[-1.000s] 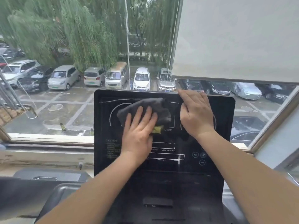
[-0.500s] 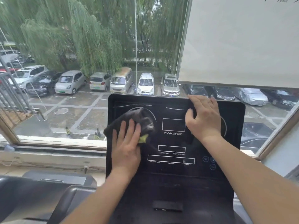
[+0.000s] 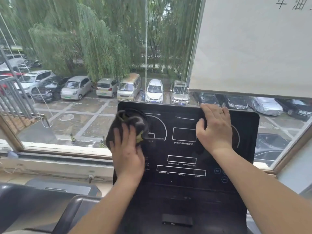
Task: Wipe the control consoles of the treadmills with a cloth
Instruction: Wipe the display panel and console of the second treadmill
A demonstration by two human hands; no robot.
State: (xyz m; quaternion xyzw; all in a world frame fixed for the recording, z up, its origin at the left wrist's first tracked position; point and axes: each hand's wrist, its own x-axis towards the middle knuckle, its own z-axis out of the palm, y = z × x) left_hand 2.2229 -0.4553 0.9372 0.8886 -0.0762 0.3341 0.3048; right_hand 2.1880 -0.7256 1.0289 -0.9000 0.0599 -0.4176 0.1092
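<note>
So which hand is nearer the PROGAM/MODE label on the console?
Right. The right hand rests just right of the PROGAM/MODE label; the left hand, pressing the cloth, is farther off at the console's left edge.

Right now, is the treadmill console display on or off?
Off, apparently: the console display boxes are dark, only printed outlines and labels show.

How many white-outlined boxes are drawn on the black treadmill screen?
4 show on the console: a small box partly behind the cloth, one above PROGAM/MODE, one lower middle, and a long one at the bottom. The hands may hide more.
</note>
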